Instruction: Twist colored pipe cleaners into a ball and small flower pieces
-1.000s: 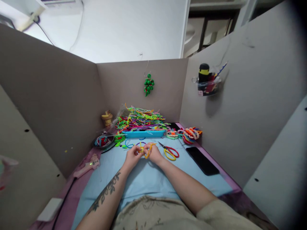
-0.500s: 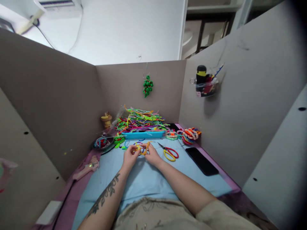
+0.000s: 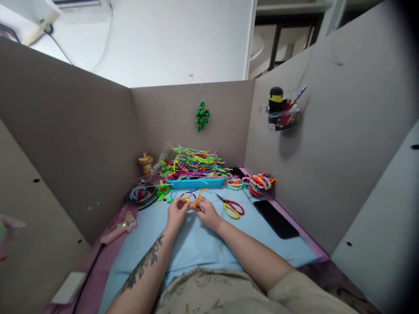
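Note:
My left hand [image 3: 177,212] and my right hand [image 3: 206,212] meet over the far part of a light blue mat [image 3: 196,248]. Both pinch the same bent yellow-orange pipe cleaner [image 3: 195,199], which sticks up between the fingertips. A heap of bright pipe cleaners [image 3: 191,163] lies behind a blue tray [image 3: 196,182] just beyond my hands. Red and yellow scissors [image 3: 231,207] lie flat right of my right hand.
A black phone [image 3: 275,218] lies at the mat's right edge. A round dish [image 3: 141,194] and a pink glue gun [image 3: 118,227] sit at the left. Coiled pipe-cleaner pieces [image 3: 258,183] rest at the back right. Grey cardboard walls [image 3: 81,144] enclose the desk; a green ornament [image 3: 202,115] hangs behind.
Both hands have shifted slightly left and away from me while working the pipe cleaner, whose loose end now points up and right.

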Tool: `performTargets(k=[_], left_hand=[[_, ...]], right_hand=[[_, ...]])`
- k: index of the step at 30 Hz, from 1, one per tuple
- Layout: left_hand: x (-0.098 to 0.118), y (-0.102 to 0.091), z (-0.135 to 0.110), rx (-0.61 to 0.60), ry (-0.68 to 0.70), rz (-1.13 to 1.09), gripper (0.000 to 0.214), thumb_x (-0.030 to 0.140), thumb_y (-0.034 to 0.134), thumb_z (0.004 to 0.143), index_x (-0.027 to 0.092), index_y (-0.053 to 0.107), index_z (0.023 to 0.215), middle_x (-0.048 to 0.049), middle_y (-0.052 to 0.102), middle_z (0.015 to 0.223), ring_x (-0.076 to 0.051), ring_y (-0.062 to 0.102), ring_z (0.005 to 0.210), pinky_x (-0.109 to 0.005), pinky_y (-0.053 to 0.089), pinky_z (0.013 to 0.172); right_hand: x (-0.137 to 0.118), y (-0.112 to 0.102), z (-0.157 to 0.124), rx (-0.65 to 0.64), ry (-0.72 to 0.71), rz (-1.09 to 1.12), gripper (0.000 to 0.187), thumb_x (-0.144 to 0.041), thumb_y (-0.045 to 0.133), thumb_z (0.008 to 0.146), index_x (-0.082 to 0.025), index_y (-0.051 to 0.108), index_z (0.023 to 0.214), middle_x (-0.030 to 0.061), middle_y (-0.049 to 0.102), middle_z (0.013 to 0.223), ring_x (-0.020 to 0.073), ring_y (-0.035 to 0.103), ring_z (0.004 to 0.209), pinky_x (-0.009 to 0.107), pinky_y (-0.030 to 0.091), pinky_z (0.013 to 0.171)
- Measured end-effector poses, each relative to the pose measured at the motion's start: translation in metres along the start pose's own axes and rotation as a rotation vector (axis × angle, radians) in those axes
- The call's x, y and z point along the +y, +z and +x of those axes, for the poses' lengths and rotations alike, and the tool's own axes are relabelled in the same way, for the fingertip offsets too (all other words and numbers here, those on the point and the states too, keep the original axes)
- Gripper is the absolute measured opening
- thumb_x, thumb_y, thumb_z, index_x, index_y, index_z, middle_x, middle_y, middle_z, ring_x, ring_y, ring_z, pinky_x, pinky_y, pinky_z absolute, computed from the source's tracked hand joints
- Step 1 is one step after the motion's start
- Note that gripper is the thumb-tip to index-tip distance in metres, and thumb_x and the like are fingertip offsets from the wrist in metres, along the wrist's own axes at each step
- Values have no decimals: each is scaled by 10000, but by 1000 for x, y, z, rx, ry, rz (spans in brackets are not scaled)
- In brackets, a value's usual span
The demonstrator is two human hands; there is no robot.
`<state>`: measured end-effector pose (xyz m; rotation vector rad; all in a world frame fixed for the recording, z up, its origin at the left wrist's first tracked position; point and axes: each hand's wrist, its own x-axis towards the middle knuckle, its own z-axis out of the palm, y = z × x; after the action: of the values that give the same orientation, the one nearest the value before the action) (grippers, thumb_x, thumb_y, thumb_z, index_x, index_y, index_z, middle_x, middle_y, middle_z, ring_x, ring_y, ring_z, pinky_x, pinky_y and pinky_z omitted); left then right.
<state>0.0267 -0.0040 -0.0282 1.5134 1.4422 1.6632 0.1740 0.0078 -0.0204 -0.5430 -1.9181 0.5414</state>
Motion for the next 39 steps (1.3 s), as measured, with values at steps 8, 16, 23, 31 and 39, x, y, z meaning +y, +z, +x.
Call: performTargets(k=[8,16,23,31,39], left_hand=[[2,1,2,-34,-23,24,250,347,657,603,162,507,676,36,518,603,-94,474,533,-202,360,515],[-3,3,2,-185,-94,-169,283,344,673,599,155,492,708,26,539,596,-95,502,530,-206,380,522],[7,3,-2,-259,-70,-200,254,315,670,620,149,503,713,41,518,604,-71,479,519,-187,361,508],[6,4,-3,-360,-61,-203,271,350,650,655,154,475,723,27,512,641,-80,484,553,-189,378,521],[7,4,-3,-357,-60,-167,281,365,651,645,158,474,717,37,477,612,-76,455,536,-180,355,498]], right_hand=[[-1,-2,1,23,52,-3,72,-201,527,772,-187,595,794,35,542,816,164,506,814,297,421,751],[6,-1,3,9,123,-90,230,-136,527,750,-228,609,944,49,556,947,196,477,960,359,379,863],[4,-4,5,62,198,-59,46,-164,567,720,-191,585,687,11,515,748,165,497,790,285,401,737],[19,-1,5,166,357,1,55,-194,628,641,-191,596,686,47,472,1052,199,438,1070,334,305,952],[32,0,2,121,361,48,227,-225,616,651,-215,615,878,56,489,1103,203,428,1119,345,327,937]])
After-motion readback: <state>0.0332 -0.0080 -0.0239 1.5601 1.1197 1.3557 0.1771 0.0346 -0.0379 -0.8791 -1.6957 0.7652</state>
